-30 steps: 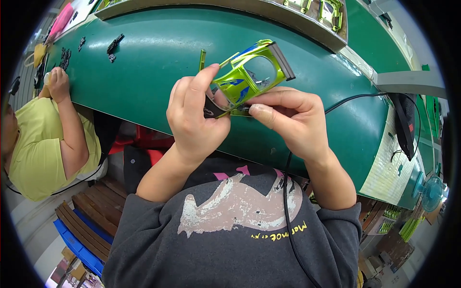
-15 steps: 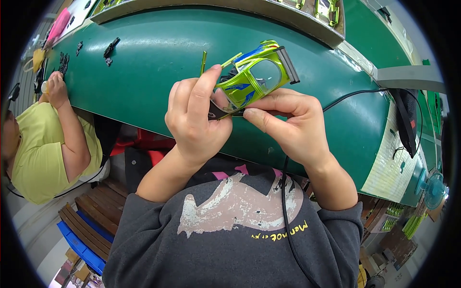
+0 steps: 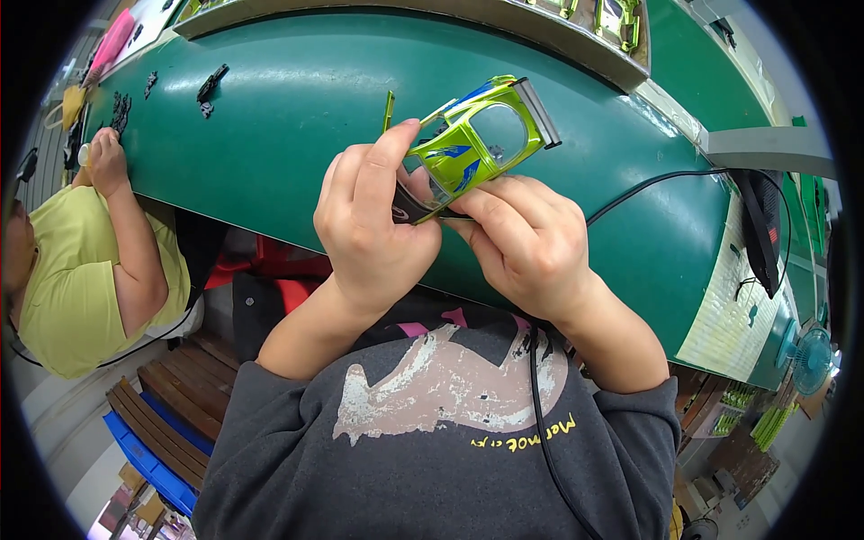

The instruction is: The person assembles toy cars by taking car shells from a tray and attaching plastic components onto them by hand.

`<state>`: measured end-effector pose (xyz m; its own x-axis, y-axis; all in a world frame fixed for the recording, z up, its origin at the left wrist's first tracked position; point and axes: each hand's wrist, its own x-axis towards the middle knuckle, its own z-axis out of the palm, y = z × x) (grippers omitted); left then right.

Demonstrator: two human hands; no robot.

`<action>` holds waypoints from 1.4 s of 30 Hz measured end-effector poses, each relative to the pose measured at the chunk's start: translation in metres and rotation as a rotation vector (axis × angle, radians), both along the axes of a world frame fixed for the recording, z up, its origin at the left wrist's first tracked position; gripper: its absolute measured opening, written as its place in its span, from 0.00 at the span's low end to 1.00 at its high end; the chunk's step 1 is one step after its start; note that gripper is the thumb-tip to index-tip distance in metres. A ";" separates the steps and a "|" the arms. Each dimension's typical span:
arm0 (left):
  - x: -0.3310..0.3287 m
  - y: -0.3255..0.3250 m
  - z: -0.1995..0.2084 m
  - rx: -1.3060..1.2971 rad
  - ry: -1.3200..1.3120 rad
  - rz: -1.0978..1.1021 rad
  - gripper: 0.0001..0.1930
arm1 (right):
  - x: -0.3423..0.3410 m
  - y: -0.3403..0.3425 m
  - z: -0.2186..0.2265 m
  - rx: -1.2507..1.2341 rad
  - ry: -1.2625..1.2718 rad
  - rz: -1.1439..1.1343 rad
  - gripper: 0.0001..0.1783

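Between my two hands, above the table, a lime-green toy car (image 3: 480, 151) with blue markings and a dark rear wing (image 3: 538, 113) is held tilted. One of its doors (image 3: 388, 112) sticks out on the far left side. My left hand (image 3: 373, 216) is closed around the front end, its index finger over the far side and its thumb underneath. At the near side of the car, my right hand (image 3: 531, 238) pinches with thumb and fingers against the lower edge; whatever small part lies between those fingertips is hidden.
Small black parts (image 3: 211, 84) lie on the green table (image 3: 297, 108) at the far left. A cardboard box (image 3: 414, 13) with more green car bodies stands along the back. A co-worker in a yellow-green shirt (image 3: 90, 279) sits at left. A black cable (image 3: 648, 184) crosses the right side.
My right hand has shifted left and turned, with its fingers now curled against the car's near edge. The car and my left hand have moved slightly.
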<state>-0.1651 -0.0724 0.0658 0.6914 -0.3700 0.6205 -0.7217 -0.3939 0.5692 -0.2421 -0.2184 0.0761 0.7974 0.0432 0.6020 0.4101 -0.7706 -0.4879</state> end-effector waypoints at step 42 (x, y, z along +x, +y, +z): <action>-0.014 0.014 -0.005 -0.021 -0.280 -0.225 0.14 | -0.005 -0.015 0.008 0.250 -0.038 0.088 0.14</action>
